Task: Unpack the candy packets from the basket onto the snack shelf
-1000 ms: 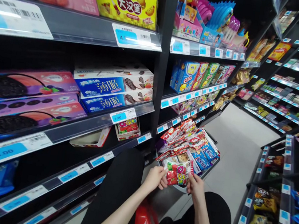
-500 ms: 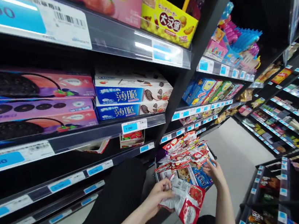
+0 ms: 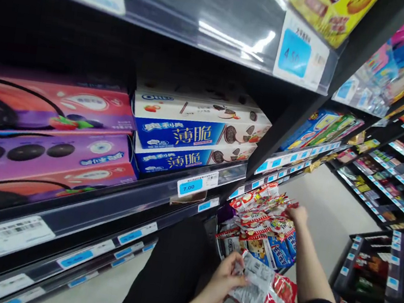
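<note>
My left hand [image 3: 226,280] is closed round a red-and-silver snack bag [image 3: 267,294], held low in front of my knees. Beyond it stands a basket [image 3: 217,246], heaped with red-and-white snack packets [image 3: 255,219]. Blue packets [image 3: 280,251] lie at the near right of the heap. My right hand [image 3: 297,216] is at the basket's far right side, its fingers curled on a small red packet [image 3: 292,206] at the edge of the pile. The fingertips are partly hidden.
Shelving on my left holds Oreo boxes [image 3: 185,134] and purple biscuit boxes [image 3: 104,156]. Its shelf edge [image 3: 229,171] with price tags juts out near the basket. A dark upright [image 3: 284,117] divides the bays. A low rack [image 3: 358,291] stands across the aisle floor [image 3: 330,223].
My right hand has moved from above the blue packets to the heap's far right edge and closed on a red packet. My left hand keeps the snack bag. The view has shifted closer to the shelves.
</note>
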A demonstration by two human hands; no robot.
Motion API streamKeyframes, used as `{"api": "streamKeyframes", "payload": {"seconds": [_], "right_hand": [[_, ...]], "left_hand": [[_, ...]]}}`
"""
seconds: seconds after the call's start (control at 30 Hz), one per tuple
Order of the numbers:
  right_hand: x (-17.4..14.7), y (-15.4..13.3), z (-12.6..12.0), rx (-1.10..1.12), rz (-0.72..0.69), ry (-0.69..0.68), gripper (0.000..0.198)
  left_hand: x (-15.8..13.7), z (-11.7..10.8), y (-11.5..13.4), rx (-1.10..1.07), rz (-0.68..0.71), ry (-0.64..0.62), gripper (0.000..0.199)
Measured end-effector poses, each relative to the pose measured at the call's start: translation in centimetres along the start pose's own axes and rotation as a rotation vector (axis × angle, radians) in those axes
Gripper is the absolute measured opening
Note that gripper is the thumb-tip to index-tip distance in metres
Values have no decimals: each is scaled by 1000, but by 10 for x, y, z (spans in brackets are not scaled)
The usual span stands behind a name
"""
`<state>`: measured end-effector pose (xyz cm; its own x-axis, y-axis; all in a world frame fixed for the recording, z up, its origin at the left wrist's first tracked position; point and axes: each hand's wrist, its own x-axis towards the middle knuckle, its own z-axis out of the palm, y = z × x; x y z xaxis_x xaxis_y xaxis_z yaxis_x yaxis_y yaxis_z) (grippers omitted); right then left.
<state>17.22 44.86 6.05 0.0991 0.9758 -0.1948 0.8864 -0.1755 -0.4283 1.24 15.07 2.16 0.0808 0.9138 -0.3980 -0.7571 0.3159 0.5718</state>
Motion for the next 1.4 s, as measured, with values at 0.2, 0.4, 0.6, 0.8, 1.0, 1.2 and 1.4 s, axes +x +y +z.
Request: {"api": "streamKeyframes", "payload": {"seconds": [0.2, 0.4, 0.6, 0.8, 1.0, 1.2, 1.4], "right_hand": [[-60, 34, -97, 292, -176, -250, 31], [-172, 21, -101, 328, -343, -842, 24], [-200, 14, -33, 491, -283, -788, 24], [-237, 45, -10, 654, -110, -574, 38], [-271, 49, 5, 531, -291, -211, 42], [-160, 49, -57, 417, -258, -276, 45], [-25, 25, -73, 186, -65, -463, 36]], "left_hand": [[-3, 7, 6, 305, -31, -228, 41], [-3, 9, -11, 541, 0, -142, 42], [-12, 18, -20, 227, -67, -264, 68], [-8, 21, -27, 170, 84, 17, 54], [1, 18, -40, 341, 238, 10, 50], [3, 4, -29, 668, 130, 12, 40], [0, 4, -30, 702, 56, 4, 35]]}}
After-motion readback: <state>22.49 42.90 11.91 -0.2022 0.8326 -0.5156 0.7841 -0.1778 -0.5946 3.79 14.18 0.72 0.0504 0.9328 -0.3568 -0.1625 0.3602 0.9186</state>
